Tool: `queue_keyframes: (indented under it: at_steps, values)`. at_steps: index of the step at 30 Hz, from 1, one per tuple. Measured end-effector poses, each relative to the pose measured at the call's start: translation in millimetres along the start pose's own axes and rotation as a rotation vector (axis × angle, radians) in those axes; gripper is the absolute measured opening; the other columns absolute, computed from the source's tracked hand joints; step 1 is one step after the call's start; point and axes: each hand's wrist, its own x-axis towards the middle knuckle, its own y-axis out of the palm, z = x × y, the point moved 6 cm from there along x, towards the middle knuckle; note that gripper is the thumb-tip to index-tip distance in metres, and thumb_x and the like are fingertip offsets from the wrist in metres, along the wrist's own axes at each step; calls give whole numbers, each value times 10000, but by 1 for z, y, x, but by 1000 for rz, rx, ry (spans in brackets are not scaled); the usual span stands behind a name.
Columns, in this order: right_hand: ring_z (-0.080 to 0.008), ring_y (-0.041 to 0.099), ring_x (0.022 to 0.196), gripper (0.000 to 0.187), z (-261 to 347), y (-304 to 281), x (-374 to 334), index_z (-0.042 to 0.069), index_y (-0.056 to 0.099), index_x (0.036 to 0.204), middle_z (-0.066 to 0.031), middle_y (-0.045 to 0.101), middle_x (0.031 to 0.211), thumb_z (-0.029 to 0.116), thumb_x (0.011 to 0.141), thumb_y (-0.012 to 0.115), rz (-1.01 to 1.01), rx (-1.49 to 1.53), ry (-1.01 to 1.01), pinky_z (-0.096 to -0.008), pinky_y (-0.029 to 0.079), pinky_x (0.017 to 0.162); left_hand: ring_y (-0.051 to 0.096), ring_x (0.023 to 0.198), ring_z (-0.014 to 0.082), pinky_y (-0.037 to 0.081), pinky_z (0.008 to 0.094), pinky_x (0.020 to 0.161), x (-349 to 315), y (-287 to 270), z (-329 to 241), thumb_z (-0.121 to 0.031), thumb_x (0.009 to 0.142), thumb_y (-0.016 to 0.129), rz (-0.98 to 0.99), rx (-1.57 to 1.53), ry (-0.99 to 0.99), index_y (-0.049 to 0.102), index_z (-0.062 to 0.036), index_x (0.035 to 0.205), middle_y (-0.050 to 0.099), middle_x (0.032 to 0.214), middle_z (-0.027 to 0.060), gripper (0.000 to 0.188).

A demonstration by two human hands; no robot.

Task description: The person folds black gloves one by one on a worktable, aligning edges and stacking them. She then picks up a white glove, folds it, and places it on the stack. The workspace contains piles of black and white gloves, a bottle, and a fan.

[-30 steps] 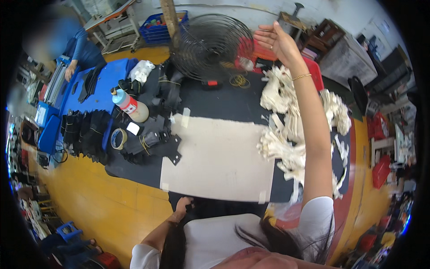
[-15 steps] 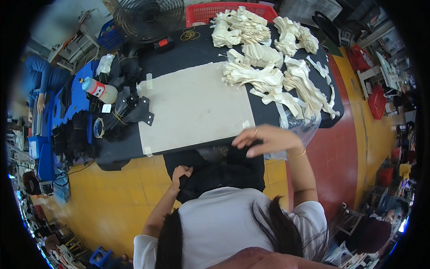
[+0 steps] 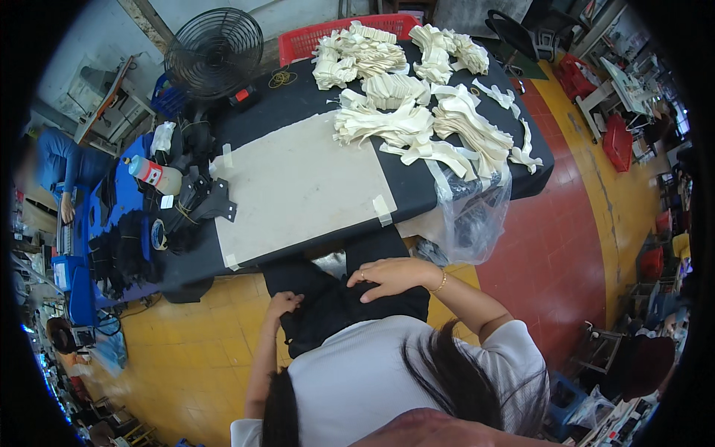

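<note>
The left hand (image 3: 284,304) is resting on the black trousers (image 3: 325,307) with its fingers curling; whether it is gripping the cloth, I cannot tell. The right hand (image 3: 392,276) is staying loosely open over the other thigh (a bracelet (image 3: 443,282) is circling its wrist). The pale sheet (image 3: 298,190) is lying taped on the dark table (image 3: 255,118), beyond both hands, and cream strips (image 3: 395,123) are lying at its far right side.

The sheet (image 3: 298,190) lies between bottle (image 3: 158,176) and strips (image 3: 395,123).
</note>
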Motion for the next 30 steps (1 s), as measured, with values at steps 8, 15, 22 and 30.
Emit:
queue_keyframes:
  at_steps: [8, 15, 22, 30]
  values:
    - [-349, 589, 1145, 496, -4, 6, -6, 68, 550, 1311, -160, 607, 1237, 355, 916, 637, -10, -35, -24, -419, 463, 990, 673, 962, 382, 531, 461, 840, -35, -77, 50, -416, 815, 723, -396, 369, -237, 660, -5, 1053, 702, 1004, 231, 480]
    - [-339, 601, 1126, 498, -23, 16, -24, 91, 543, 1336, -153, 594, 1239, 362, 926, 627, -27, 8, 143, -409, 481, 966, 564, 1216, 386, 451, 428, 1029, -62, -99, -52, -455, 828, 705, -143, 252, -35, 540, -39, 1344, 598, 1301, 240, 683]
    - [-346, 608, 1128, 500, -11, 8, -11, 106, 541, 1347, -161, 588, 1260, 368, 931, 632, 4, -15, 182, -407, 489, 963, 652, 904, 347, 520, 408, 800, -115, -204, -135, -309, 844, 699, -501, 133, 275, 673, -36, 1057, 691, 928, 156, 347]
    - [-339, 612, 1106, 482, 22, 0, 25, 82, 548, 1336, -151, 593, 1242, 333, 932, 634, 32, -111, 89, -396, 486, 966, 499, 1238, 335, 425, 410, 1015, -85, -302, -149, -287, 648, 873, -1070, 692, 371, 458, -3, 1385, 534, 1302, 156, 893]
